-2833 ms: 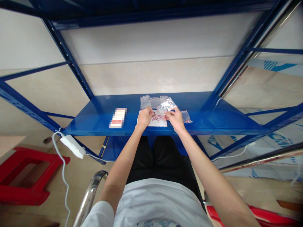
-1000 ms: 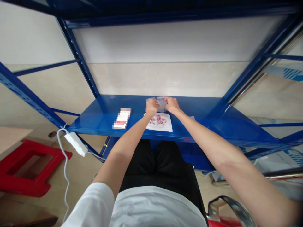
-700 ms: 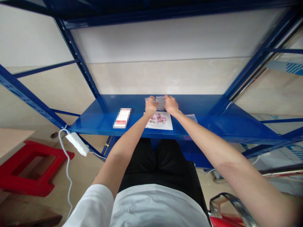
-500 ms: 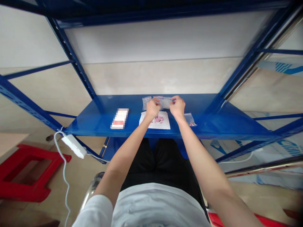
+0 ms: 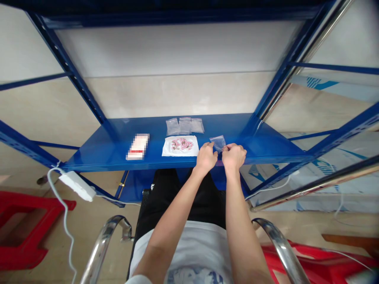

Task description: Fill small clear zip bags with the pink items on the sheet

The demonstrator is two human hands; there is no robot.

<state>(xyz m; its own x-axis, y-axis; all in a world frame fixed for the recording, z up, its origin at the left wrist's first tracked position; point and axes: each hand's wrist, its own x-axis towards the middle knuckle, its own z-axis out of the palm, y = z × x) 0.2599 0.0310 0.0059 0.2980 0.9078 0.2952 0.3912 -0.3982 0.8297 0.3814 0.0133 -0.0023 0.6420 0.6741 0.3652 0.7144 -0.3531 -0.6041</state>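
A small clear zip bag lies at the front of the blue shelf between my two hands. My left hand is closed at its left edge, fingers curled. My right hand pinches the bag's lower right side; the bag's bottom part is hidden by the fingers. Left of my hands is a white sheet bearing small pink pieces, which look like beads. Behind it, three more clear zip bags lie side by side.
A pixelated flat item lies on the left of the shelf. A white power strip hangs at the left front edge. Shelf posts rise on both sides. Red plastic stools stand below, and metal chair arms flank me.
Both hands have moved from the row of zip bags at the back to the single bag at the front right. The view has shifted, uncovering the pink pieces and the three bags.
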